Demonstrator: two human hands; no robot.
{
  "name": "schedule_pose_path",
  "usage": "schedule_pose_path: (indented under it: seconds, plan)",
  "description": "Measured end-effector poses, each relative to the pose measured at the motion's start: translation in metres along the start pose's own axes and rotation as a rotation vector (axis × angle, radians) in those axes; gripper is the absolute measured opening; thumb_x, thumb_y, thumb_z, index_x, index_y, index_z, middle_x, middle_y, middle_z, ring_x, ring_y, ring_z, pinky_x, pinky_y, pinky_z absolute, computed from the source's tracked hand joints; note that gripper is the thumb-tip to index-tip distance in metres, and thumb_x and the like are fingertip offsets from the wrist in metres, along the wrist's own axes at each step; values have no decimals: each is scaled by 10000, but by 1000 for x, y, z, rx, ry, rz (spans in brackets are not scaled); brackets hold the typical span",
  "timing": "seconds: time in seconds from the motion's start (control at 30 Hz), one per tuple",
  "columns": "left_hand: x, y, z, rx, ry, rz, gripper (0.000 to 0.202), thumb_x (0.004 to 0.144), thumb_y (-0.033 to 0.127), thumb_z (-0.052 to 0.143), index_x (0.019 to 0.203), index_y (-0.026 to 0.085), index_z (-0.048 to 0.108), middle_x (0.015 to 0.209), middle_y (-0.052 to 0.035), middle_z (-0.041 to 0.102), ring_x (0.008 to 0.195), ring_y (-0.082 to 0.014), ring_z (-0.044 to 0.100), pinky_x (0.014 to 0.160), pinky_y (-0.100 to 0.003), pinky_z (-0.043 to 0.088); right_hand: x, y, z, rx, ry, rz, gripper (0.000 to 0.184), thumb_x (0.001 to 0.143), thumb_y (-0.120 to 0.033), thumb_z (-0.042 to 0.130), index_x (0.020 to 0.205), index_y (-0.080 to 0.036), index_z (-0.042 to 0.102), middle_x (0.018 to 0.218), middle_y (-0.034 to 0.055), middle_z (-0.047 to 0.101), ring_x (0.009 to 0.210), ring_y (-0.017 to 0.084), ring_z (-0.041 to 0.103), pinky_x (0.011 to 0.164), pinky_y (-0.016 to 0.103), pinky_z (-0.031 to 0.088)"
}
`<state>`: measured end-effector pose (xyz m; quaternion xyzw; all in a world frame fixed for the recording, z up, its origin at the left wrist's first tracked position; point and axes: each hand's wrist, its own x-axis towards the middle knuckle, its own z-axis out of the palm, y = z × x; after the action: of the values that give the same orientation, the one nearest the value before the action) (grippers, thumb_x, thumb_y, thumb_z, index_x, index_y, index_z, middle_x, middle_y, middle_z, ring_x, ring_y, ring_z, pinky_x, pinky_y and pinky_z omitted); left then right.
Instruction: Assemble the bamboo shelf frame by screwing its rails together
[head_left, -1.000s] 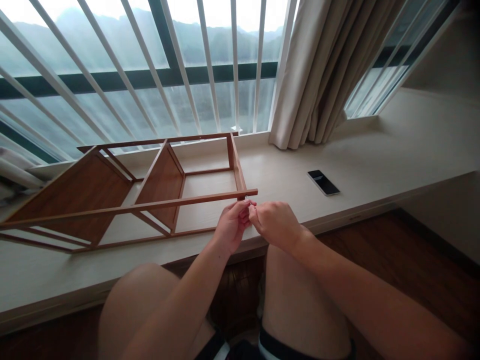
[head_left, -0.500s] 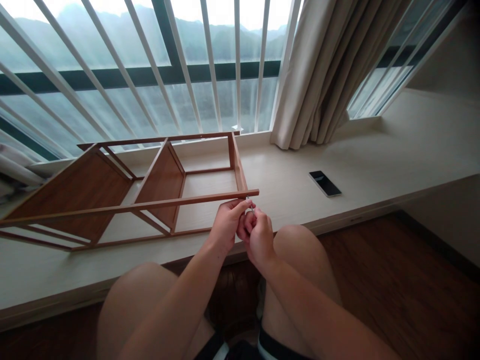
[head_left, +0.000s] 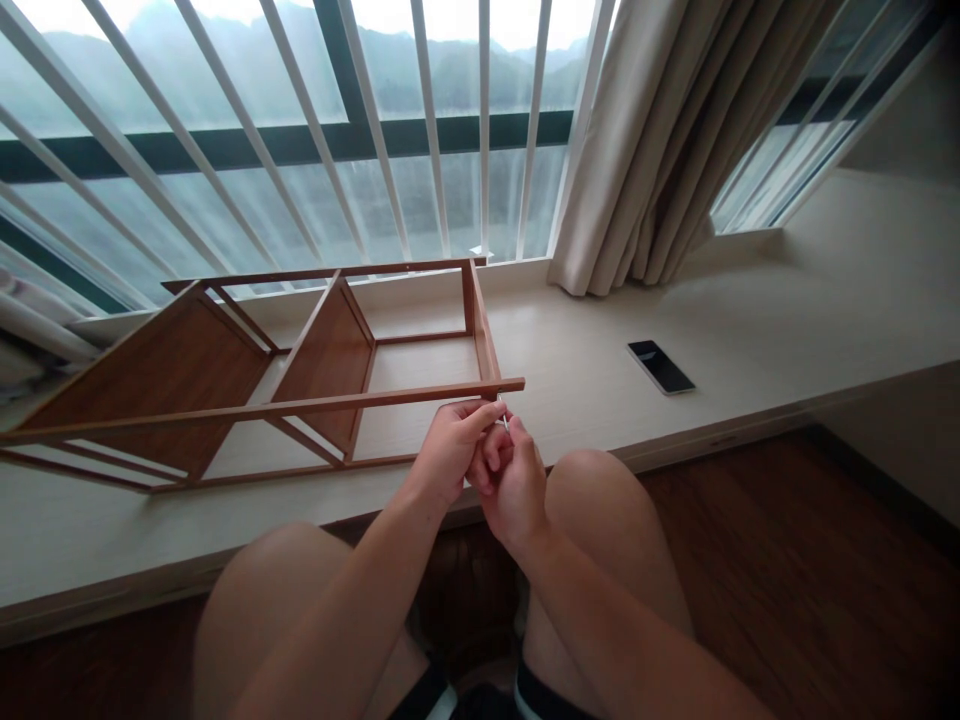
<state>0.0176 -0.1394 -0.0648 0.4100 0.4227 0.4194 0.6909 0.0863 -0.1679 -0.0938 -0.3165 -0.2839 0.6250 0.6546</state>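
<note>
A brown wooden shelf frame [head_left: 390, 395] lies on its side on the pale window ledge. Just below its near rail's right end, both hands meet around a thin, bent silver hex key [head_left: 505, 424]. My left hand [head_left: 448, 448] is closed, its thumb and finger pinching the upper part of the key close to the rail. My right hand [head_left: 516, 485] has its thumb and fingertips closed on the lower end. The fingers hide much of the key, and I cannot see clearly where its tip enters the wood.
On the ledge [head_left: 577, 350] to the right lies a black-faced phone [head_left: 661, 367]. A beige curtain [head_left: 622, 170] hangs behind it, beside white window bars [head_left: 484, 130]. My bare knees [head_left: 600, 500] are close to the ledge's front edge, above the dark wooden floor [head_left: 780, 560].
The view has shifted slightly. My right fingers have turned a little around the hex key's lower end, while my left hand keeps its place by the rail.
</note>
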Motion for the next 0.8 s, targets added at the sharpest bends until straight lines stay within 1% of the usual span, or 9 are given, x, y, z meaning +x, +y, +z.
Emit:
schedule_pose_path:
  seconds: [0.1, 0.2, 0.27, 0.33, 0.4, 0.5, 0.6, 0.8]
  plan:
    - [-1, 0, 2, -11, 15, -9, 369, 739, 496, 708, 811, 135, 684, 377, 10, 530, 239, -133, 439, 242, -201, 268, -3, 2, -5, -104, 16, -46, 548, 939, -548, 394, 502, -217, 377, 378, -59, 339, 351, 92, 295, 383, 231, 183]
    - [0, 0, 5, -72, 40, -27, 325, 755, 453, 686, 821, 135, 692, 356, 26, 494, 244, -118, 402, 253, -200, 263, -3, 0, -12, -259, -12, -127, 540, 948, -535, 417, 518, -209, 397, 441, -50, 373, 420, 97, 352, 426, 235, 260]
    - [2, -1, 5, -132, 54, -15, 288, 759, 426, 678, 782, 138, 684, 373, 32, 484, 269, -103, 398, 279, -198, 263, -2, -4, -17, -429, -39, -190, 529, 960, -514, 413, 530, -206, 398, 479, -41, 396, 472, 104, 381, 481, 243, 303]
    - [4, -2, 4, -184, 63, 19, 251, 750, 386, 693, 742, 135, 676, 442, 24, 516, 336, -88, 438, 339, -196, 309, 1, -10, -22, -642, -45, -249, 517, 967, -499, 412, 543, -204, 402, 499, -37, 408, 495, 108, 394, 513, 252, 305]
    - [7, -4, 3, -226, 73, 56, 213, 735, 334, 719, 729, 124, 681, 559, 1, 578, 450, -80, 504, 434, -190, 377, 5, -15, -26, -834, -41, -296, 499, 966, -491, 420, 560, -200, 425, 510, -35, 419, 498, 110, 400, 521, 258, 290]
    - [11, -7, 1, -278, 64, 77, 177, 734, 285, 730, 739, 111, 696, 696, -19, 618, 609, -82, 548, 569, -180, 424, 9, -22, -31, -1026, -34, -360, 464, 964, -471, 433, 598, -191, 487, 531, -28, 442, 521, 116, 418, 539, 256, 287]
    - [12, -9, 0, -304, 22, 73, 172, 764, 284, 706, 741, 114, 688, 709, -10, 601, 637, -81, 532, 601, -184, 413, 10, -26, -31, -1132, -39, -408, 440, 966, -444, 435, 621, -186, 522, 549, -21, 465, 535, 117, 423, 556, 254, 290]
    - [10, -7, 5, -314, 11, 53, 182, 762, 300, 703, 728, 123, 670, 662, 12, 562, 593, -76, 499, 586, -195, 381, 8, -31, -29, -1175, -45, -464, 470, 955, -441, 446, 559, -189, 466, 525, -21, 462, 503, 106, 383, 540, 254, 283]
